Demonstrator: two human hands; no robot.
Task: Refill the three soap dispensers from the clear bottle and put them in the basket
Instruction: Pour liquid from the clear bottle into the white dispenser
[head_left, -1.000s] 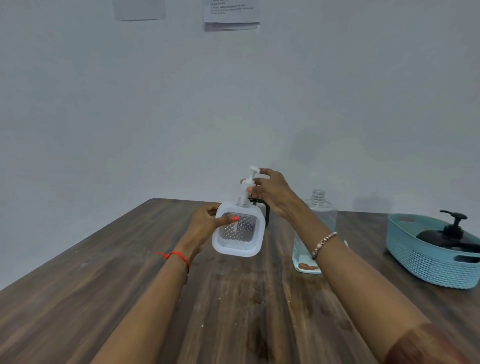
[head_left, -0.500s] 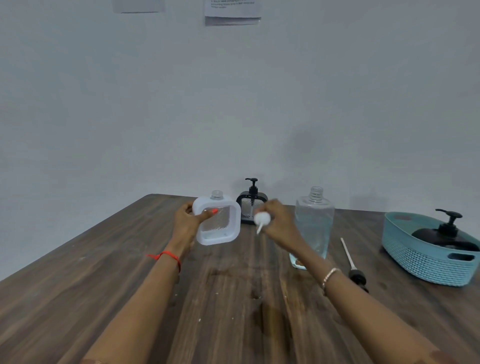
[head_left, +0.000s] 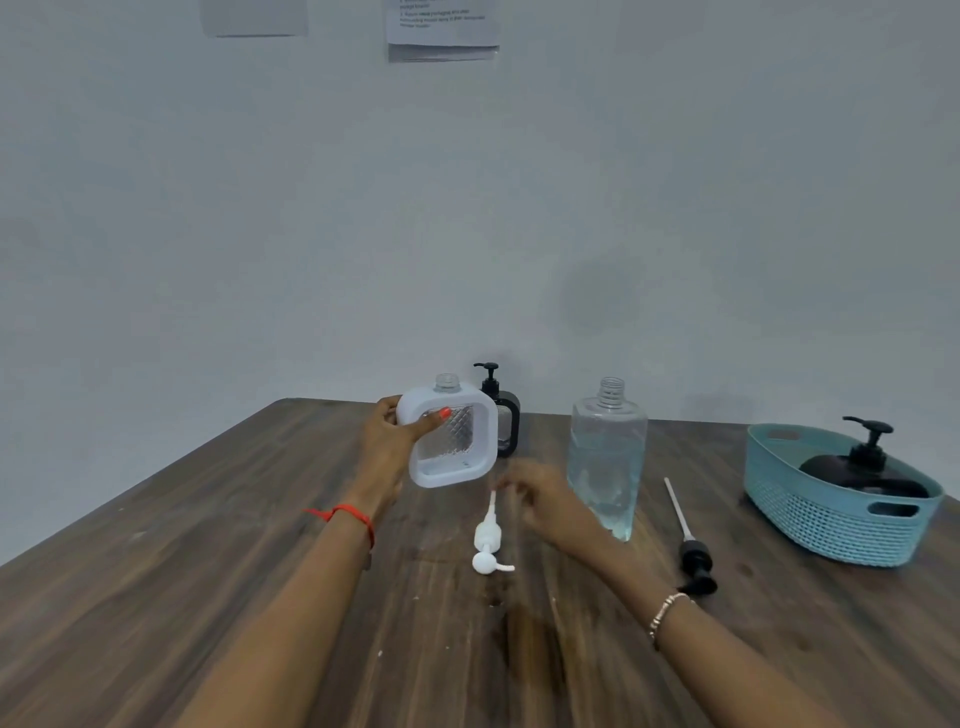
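Right hand (head_left: 540, 501) is a blur just left of the clear bottle (head_left: 608, 457), fingers unreadable. Further left of the bottle, the black dispenser (head_left: 510, 422) sits half hidden behind the white dispenser (head_left: 451, 441). The wall papers (head_left: 441, 26) high above are cropped, print too small.

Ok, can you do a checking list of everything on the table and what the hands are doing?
Surface: dark wooden table, darker stain near the front.
Job's things: white dispenser pump off, held up; white pump lying on the table; clear bottle upright, uncapped, holding bluish liquid; black-framed dispenser upright behind, pump on; dark dispenser in the blue basket.
Clutter: black pump with long tube lying near the clear bottle.
Grips: left hand holds the white dispenser; right hand blurred at the white pump's tube tip, hold unclear.
Cables: nothing seen.
Surroundings: pale wall, paper sheets stuck up high.
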